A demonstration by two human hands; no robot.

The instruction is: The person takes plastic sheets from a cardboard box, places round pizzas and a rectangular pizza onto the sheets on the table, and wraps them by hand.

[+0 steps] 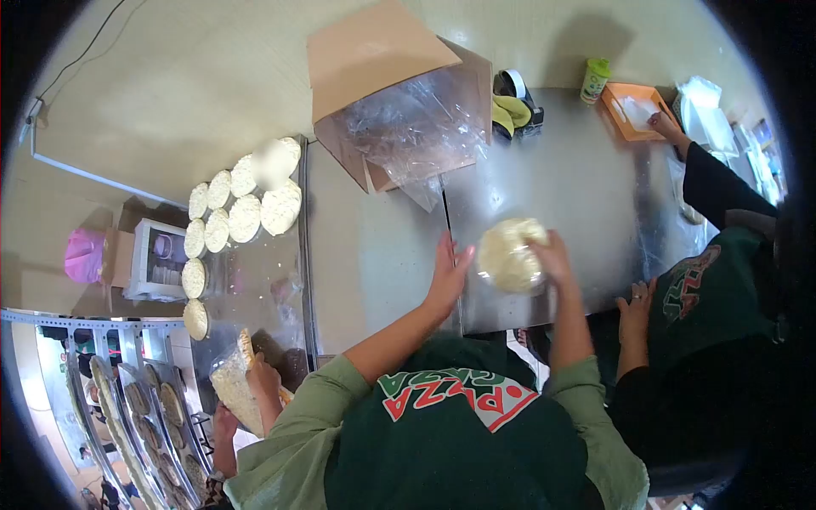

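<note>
A round pale pizza base wrapped in clear plastic (507, 259) is at the middle of the steel table, its outline slightly blurred. My right hand (554, 259) grips its right edge, with the fingertips lying over the plastic. To the left of it, my left hand (448, 276) is apart from the package, thumb and fingers spread, holding nothing. Beyond my hands, an open cardboard box (382, 64) lies with its mouth towards me, and crumpled clear plastic (416, 119) spills out of it.
Cheese-topped pizza bases (245, 218) line the left table, where a co-worker's hands (265, 382) hold a bag of grated topping (238, 395). Another co-worker on the right reaches into an orange tray (625, 123). A green canister (596, 81) and a tape dispenser (529, 115) stand at the back.
</note>
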